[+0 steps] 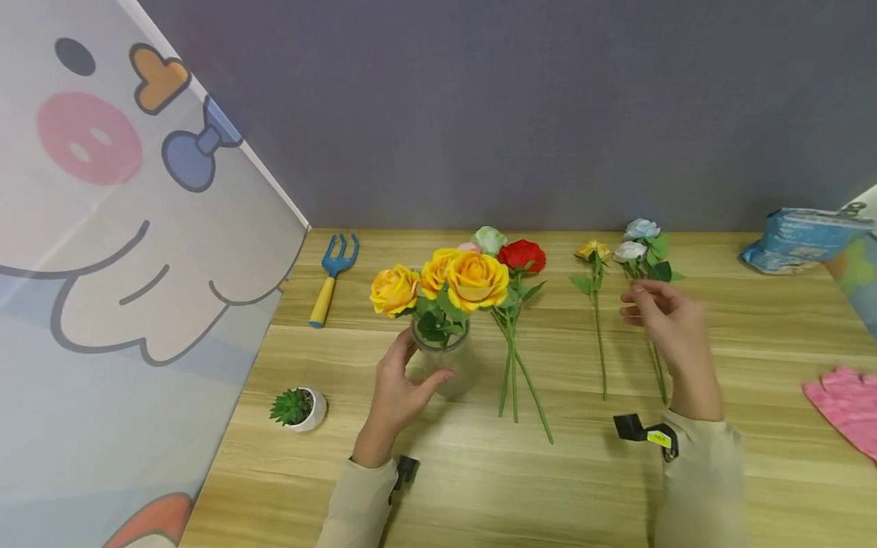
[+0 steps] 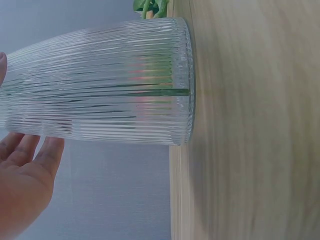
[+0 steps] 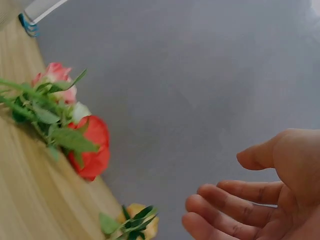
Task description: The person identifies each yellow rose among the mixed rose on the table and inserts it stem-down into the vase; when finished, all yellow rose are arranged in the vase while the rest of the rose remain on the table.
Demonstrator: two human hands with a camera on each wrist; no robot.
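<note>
My left hand (image 1: pixel 400 388) grips a clear ribbed glass vase (image 1: pixel 457 373), thumb across the front and fingers on the far side. The vase stands upright on the wooden table, its ribbing plain in the left wrist view. Three yellow roses (image 1: pixel 477 280) stand in it, their green stem showing through the glass. Above the stems of a pale blue rose (image 1: pixel 642 228) and a white rose (image 1: pixel 629 252) hovers my right hand (image 1: pixel 677 335), slightly bent and holding nothing. A smaller yellow rose (image 1: pixel 593 250) lies to its left.
Right of the vase lie a red rose (image 1: pixel 523 256) and a pale green rose (image 1: pixel 489 240), stems crossing. A blue-yellow hand fork (image 1: pixel 332 280) and a potted succulent (image 1: pixel 298 409) sit left. A clipped blue bag (image 1: pixel 798 240) and pink gloves (image 1: pixel 846 403) are right. Grey wall behind.
</note>
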